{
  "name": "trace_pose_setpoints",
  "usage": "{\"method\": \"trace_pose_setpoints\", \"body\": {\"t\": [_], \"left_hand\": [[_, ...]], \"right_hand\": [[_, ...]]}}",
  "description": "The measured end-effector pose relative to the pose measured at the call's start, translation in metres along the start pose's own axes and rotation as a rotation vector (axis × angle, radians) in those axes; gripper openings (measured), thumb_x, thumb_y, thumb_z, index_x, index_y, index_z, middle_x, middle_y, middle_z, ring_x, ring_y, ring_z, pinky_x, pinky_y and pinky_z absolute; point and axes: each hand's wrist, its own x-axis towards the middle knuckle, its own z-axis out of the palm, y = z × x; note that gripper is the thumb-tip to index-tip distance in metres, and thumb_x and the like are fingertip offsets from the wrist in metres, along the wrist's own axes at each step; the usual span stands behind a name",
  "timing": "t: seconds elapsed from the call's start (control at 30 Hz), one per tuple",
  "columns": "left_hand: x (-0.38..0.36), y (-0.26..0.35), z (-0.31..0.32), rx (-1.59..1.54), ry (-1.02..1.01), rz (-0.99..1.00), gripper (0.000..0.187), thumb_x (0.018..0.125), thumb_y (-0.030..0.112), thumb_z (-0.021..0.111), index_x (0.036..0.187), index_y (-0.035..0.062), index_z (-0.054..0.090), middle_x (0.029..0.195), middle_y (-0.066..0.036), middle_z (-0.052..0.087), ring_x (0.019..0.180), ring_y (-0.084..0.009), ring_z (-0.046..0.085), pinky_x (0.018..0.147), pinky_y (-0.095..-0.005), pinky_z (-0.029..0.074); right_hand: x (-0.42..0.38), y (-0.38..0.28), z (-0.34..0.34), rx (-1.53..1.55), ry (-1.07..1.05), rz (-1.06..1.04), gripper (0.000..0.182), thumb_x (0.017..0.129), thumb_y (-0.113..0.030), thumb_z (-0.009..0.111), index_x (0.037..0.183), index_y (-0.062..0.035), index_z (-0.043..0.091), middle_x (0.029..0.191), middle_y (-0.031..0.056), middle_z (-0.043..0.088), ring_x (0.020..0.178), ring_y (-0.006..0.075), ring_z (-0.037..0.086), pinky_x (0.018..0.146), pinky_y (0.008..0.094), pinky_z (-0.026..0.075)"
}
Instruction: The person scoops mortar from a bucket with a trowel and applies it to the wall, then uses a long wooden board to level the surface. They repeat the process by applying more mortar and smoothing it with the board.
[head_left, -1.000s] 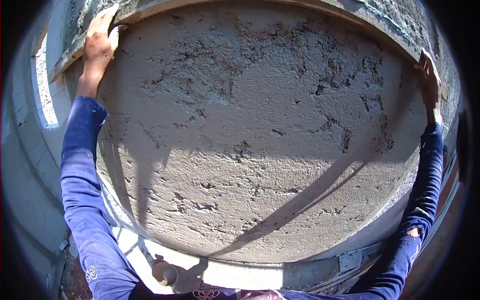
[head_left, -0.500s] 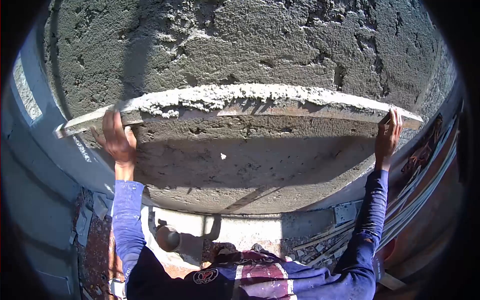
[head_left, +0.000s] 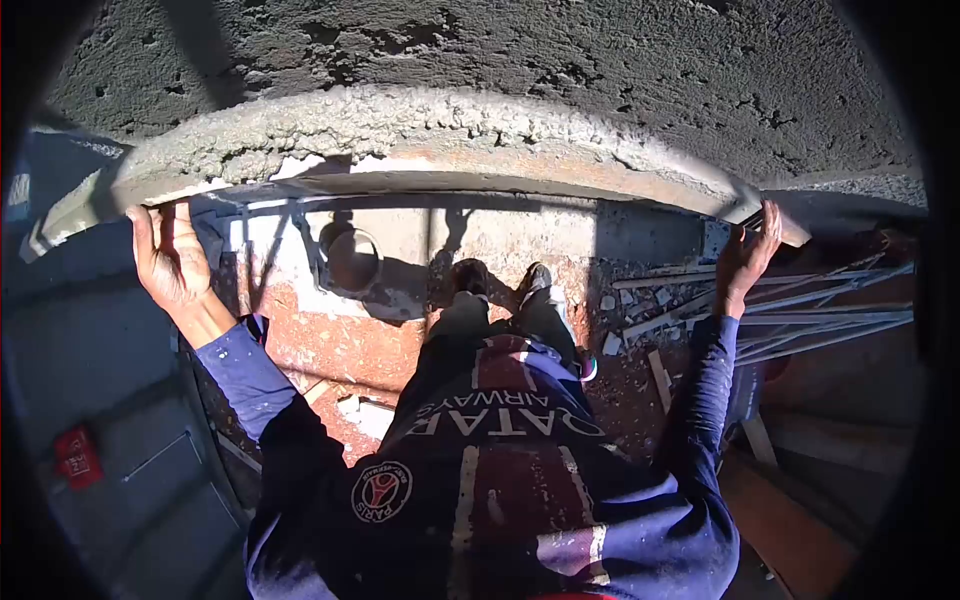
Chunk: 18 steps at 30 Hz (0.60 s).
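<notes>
A long straightedge board (head_left: pixel 560 172) spans the view from side to side, bowed by the lens. Wet mortar (head_left: pixel 400 118) is heaped along its upper edge, against the rough plastered wall (head_left: pixel 520 45). Near the board's left end, my left hand (head_left: pixel 178 265) grips it from below, palm turned up and thumb apart, its fingertips partly hidden by the board. My right hand (head_left: pixel 748 262) is closed around the lower edge near the right end.
On the floor below stands a bucket (head_left: pixel 352 262), left of my feet. Long thin pipes (head_left: pixel 830 318), wood strips and rubble (head_left: pixel 640 303) lie at the right. A red box (head_left: pixel 78 457) is at the lower left.
The board, with both hands on it, has moved up the wall, and more mortar shows along it. My view has tipped down, bringing my torso and feet into sight.
</notes>
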Motion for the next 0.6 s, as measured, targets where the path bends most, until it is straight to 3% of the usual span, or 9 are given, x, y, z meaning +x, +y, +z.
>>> {"method": "trace_pose_setpoints", "body": {"t": [0.03, 0.17, 0.23, 0.3, 0.33, 0.37, 0.43, 0.57, 0.6], "left_hand": [[-0.006, 0.004, -0.006, 0.033, 0.039, 0.007, 0.013, 0.089, -0.001, 0.055, 0.1, -0.0066, 0.06, 0.098, -0.014, 0.066, 0.11, -0.0228, 0.056, 0.11, -0.0436, 0.029], [-0.021, 0.053, -0.026, 0.203, 0.198, 0.068, 0.018, 0.088, 0.005, 0.061, 0.101, -0.0071, 0.059, 0.104, -0.015, 0.064, 0.108, -0.0238, 0.056, 0.105, -0.0447, 0.037], [-0.024, 0.092, -0.031, 0.207, 0.225, 0.091, 0.021, 0.086, 0.004, 0.062, 0.103, -0.0083, 0.057, 0.101, -0.016, 0.063, 0.106, -0.0245, 0.057, 0.106, -0.0446, 0.036], [-0.034, 0.126, 0.005, 0.3, 0.375, 0.183, 0.01, 0.089, 0.0, 0.056, 0.097, -0.0056, 0.056, 0.079, -0.008, 0.055, 0.079, -0.0178, 0.055, 0.105, -0.0438, 0.037], [-0.039, 0.147, 0.015, 0.388, 0.416, 0.236, 0.012, 0.089, -0.001, 0.056, 0.099, -0.0062, 0.056, 0.09, -0.012, 0.057, 0.087, -0.0206, 0.056, 0.105, -0.0429, 0.037], [-0.042, 0.173, 0.02, 0.472, 0.45, 0.293, 0.014, 0.089, -0.001, 0.055, 0.102, -0.0068, 0.056, 0.102, -0.015, 0.059, 0.095, -0.0233, 0.057, 0.105, -0.042, 0.037], [-0.031, 0.287, -0.02, 0.656, 0.4, 0.141, 0.022, 0.088, -0.002, 0.056, 0.109, -0.0079, 0.055, 0.111, -0.017, 0.058, 0.098, -0.0228, 0.058, 0.101, -0.0373, 0.041], [-0.044, 0.286, 0.084, 1.003, 0.203, 0.416, 0.019, 0.089, 0.017, 0.058, 0.098, 0.0012, 0.061, 0.091, -0.01, 0.065, 0.084, -0.022, 0.062, 0.081, -0.036, 0.05], [-0.042, 0.283, 0.1, 1.012, 0.204, 0.408, 0.019, 0.089, 0.017, 0.058, 0.098, 0.0012, 0.061, 0.091, -0.01, 0.065, 0.084, -0.022, 0.062, 0.081, -0.036, 0.05]], "right_hand": [[-0.017, -0.011, 0.01, 0.05, -0.05, 0.015, 0.055, 0.08, -0.004, 0.059, 0.133, -0.006, 0.043, 0.133, 0.0153, 0.047, 0.127, 0.0326, 0.04, 0.106, 0.0429, 0.031], [-0.086, -0.053, 0.059, 0.166, -0.28, 0.119, 0.066, 0.072, 0.007, 0.062, 0.133, -0.0055, 0.042, 0.133, 0.0165, 0.045, 0.128, 0.0334, 0.038, 0.106, 0.0435, 0.03], [-0.114, -0.079, 0.083, 0.303, -0.361, 0.103, 0.064, 0.074, 0.002, 0.064, 0.133, -0.0035, 0.039, 0.133, 0.0181, 0.043, 0.127, 0.0352, 0.038, 0.106, 0.0431, 0.03], [-0.136, -0.116, 0.109, 0.441, -0.432, 0.152, 0.06, 0.077, -0.004, 0.065, 0.131, 0.0006, 0.038, 0.131, 0.0203, 0.043, 0.124, 0.0371, 0.039, 0.104, 0.0431, 0.032], [-0.139, -0.141, 0.115, 0.545, -0.388, 0.056, 0.058, 0.078, -0.005, 0.065, 0.13, 0.0018, 0.039, 0.129, 0.0217, 0.044, 0.122, 0.0381, 0.04, 0.103, 0.0436, 0.032], [-0.143, -0.165, 0.124, 0.636, -0.42, 0.095, 0.058, 0.078, -0.004, 0.065, 0.129, 0.0022, 0.039, 0.127, 0.0229, 0.044, 0.121, 0.0394, 0.04, 0.103, 0.0443, 0.032], [-0.156, -0.216, 0.139, 0.613, -0.476, 0.05, 0.061, 0.076, -0.002, 0.066, 0.13, 0.0012, 0.038, 0.125, 0.0235, 0.044, 0.12, 0.0411, 0.04, 0.102, 0.0458, 0.032], [-0.172, -0.318, 0.17, 0.822, -0.518, 0.034, 0.056, 0.083, -0.014, 0.065, 0.129, 0.0034, 0.037, 0.126, 0.024, 0.043, 0.117, 0.0413, 0.041, 0.101, 0.0447, 0.033], [-0.171, -0.342, 0.175, 0.892, -0.51, 0.046, 0.056, 0.083, -0.015, 0.065, 0.128, 0.003, 0.037, 0.125, 0.0236, 0.043, 0.117, 0.0407, 0.041, 0.1, 0.0446, 0.033]]}}
